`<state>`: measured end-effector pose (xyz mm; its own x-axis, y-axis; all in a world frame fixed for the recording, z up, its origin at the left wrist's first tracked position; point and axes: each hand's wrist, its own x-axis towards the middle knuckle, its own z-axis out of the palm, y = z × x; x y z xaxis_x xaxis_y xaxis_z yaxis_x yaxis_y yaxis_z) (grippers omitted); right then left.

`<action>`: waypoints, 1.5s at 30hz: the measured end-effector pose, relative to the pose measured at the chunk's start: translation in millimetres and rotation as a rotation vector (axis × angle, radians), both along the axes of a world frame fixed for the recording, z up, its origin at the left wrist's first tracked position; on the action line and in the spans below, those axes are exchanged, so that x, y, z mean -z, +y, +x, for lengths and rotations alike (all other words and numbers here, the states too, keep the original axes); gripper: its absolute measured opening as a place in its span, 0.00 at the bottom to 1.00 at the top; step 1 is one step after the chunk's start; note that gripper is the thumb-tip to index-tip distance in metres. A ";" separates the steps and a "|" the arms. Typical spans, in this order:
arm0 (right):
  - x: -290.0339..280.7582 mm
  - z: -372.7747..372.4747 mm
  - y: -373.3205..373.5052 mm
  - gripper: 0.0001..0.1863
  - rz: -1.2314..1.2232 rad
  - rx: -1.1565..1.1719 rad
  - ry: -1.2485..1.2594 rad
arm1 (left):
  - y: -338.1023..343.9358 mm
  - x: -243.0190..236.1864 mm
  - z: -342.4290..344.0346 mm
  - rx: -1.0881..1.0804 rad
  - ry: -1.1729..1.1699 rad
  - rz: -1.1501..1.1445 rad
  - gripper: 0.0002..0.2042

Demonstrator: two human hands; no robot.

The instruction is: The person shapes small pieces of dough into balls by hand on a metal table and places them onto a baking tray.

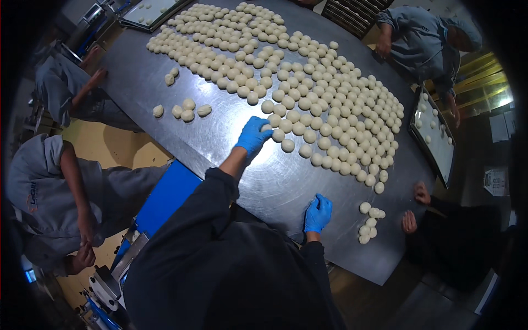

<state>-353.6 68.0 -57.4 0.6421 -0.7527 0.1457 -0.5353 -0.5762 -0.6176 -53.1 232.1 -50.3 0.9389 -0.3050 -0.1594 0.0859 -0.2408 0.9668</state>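
My left hand (254, 136), in a blue glove, reaches over the steel table. Its fingers are closed around a pale dough ball (266, 128) at the near edge of a large group of dough balls (335, 118). Just beside it another dough ball (278, 135) lies among the others. My right hand (318, 214), also gloved in blue, rests on the near part of the table with its fingers curled in. I see no dough in it, though its palm side is hidden.
Loose dough pieces (188, 110) lie left on the table (275, 187); a small cluster of balls (368, 223) sits at the right. Trays (434, 132) with dough balls stand at the right and far left. Co-workers (421, 41) stand around, one with hands (415, 206) by the right edge.
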 end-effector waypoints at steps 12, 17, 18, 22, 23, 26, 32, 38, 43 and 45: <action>1.4 -4.0 -0.7 0.11 0.007 0.026 -0.006 | 116.9 -22.6 73.7 -0.411 -0.556 1.177 0.25; 5.2 0.3 -0.6 0.11 0.027 0.007 -0.006 | 150.3 2.0 98.4 -0.369 -0.510 1.003 0.17; 7.3 0.6 0.6 0.11 0.040 0.005 -0.013 | 150.6 5.7 93.2 -0.428 -0.578 0.869 0.17; 7.1 -3.1 -2.3 0.12 0.123 0.033 -0.050 | 71.1 -48.8 6.8 -0.324 -0.527 0.454 0.17; 2.5 3.2 3.5 0.14 0.409 0.012 -0.172 | 57.6 -52.1 -21.8 -0.190 -0.481 0.409 0.18; -55.6 30.3 28.5 0.19 1.331 0.074 -0.475 | 2.4 -79.9 -125.4 0.478 -0.131 0.071 0.29; -13.7 -25.1 5.8 0.18 1.260 0.388 -0.509 | -10.6 -43.0 -156.6 0.777 -0.358 0.210 0.23; -9.4 -74.8 13.2 0.10 -0.157 -0.026 0.096 | -9.2 -55.9 -152.9 0.713 -0.578 0.556 0.09; -11.4 -0.2 -39.6 0.11 -0.415 -0.279 0.264 | -55.5 -19.8 -128.7 0.534 -0.694 0.583 0.17; -33.8 -15.0 -66.2 0.12 -0.184 -0.213 0.230 | -39.2 -28.3 -118.6 0.418 -0.663 0.571 0.15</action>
